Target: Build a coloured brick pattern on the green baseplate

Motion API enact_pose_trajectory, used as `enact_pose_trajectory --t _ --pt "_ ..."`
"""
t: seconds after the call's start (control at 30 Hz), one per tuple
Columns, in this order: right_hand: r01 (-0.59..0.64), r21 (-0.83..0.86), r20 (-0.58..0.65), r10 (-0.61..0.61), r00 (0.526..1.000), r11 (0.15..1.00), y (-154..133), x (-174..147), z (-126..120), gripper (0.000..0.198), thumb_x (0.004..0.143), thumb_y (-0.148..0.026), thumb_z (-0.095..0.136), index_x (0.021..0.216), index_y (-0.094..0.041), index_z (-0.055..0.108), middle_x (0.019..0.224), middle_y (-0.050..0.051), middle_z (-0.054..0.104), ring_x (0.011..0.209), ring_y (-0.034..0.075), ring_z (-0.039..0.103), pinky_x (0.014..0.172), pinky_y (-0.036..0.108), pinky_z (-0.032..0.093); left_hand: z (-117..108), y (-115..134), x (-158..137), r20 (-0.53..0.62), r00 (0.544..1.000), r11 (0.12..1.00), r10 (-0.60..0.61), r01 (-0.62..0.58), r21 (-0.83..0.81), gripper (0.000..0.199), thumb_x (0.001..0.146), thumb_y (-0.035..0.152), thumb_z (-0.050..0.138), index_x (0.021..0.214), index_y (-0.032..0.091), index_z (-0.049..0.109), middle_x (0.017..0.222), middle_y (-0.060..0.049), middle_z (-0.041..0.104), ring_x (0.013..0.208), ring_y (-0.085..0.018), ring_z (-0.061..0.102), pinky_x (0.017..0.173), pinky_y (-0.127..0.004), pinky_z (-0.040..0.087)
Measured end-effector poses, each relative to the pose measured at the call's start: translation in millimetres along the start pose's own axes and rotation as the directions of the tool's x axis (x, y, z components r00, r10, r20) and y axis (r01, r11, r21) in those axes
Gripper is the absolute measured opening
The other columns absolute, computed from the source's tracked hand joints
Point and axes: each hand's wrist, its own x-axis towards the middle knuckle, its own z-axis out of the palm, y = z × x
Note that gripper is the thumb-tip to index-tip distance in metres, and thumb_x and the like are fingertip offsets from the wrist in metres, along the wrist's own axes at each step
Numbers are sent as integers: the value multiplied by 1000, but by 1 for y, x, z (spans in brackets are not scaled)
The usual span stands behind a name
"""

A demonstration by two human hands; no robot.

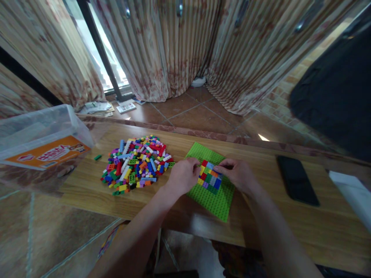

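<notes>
A bright green studded baseplate (pixel 223 204) lies at an angle on the wooden table. On its middle sits a compact patch of small building bricks (pixel 209 178) in red, yellow, blue, orange, grey and green. My left hand (pixel 184 175) rests at the patch's left edge, its fingers bent and closed; what they hold, if anything, is hidden. My right hand (pixel 238 174) reaches in from the other side, thumb and fingers pinched together at the patch's upper right corner, close to blue bricks. Whatever is between those fingertips is too small to make out.
Left of the baseplate spreads a heap of mixed loose bricks (pixel 136 164), with one green brick (pixel 97 157) apart from it. A clear plastic bin (pixel 78 127) with an orange label stands at the table's left end. To the right lie a black phone (pixel 297 179) and white paper (pixel 350 193).
</notes>
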Motion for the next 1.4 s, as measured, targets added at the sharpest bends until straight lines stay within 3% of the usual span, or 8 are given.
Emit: enact_pose_trajectory --t 0.33,0.63,0.8,1.07,1.23,1.4 --pt "-82 30 56 81 995 996 4 14 -3 38 61 -56 74 62 -18 67 56 1 63 53 15 53 51 28 36 10 -3 -1 -22 999 998 34 -33 54 28 94 26 43 99 20 70 95 -6 73 83 -19 68 76 -28 51" --pt "-15 -92 -25 13 1000 996 3 3 0 40 73 -57 65 69 -18 71 65 2 69 61 17 60 57 28 40 11 -1 -2 -31 999 994 29 -26 105 28 94 25 42 102 19 68 99 -7 73 88 -20 68 79 -30 52" --pt "12 -29 -6 -12 1000 1000 8 3 -7 45 85 -54 50 73 -17 73 67 3 70 64 18 62 58 28 42 8 -1 -1 -18 999 997 39 -38 68 26 93 25 45 103 19 68 100 -7 73 89 -20 68 80 -29 52" --pt "-30 207 114 6 994 978 12 1 -13 30 70 -46 70 77 -17 75 71 3 73 67 18 64 63 29 47 6 0 1 3 1000 997 27 -27 68 26 93 26 45 104 19 67 103 -7 72 93 -21 68 82 -31 51" --pt "-59 190 111 38 993 980 12 2 -11 31 67 -47 72 73 -17 76 67 3 72 62 17 62 59 29 45 8 -1 -1 -7 999 996 32 -32 87 25 94 27 45 103 18 66 102 -9 72 90 -22 68 81 -32 52" --pt "-1 107 57 -5 998 994 18 1 -8 29 72 -47 69 74 -19 76 70 3 74 66 19 65 63 31 48 10 1 -3 -19 1000 992 20 -18 121 24 93 28 46 101 19 66 100 -9 72 86 -21 68 77 -31 52"
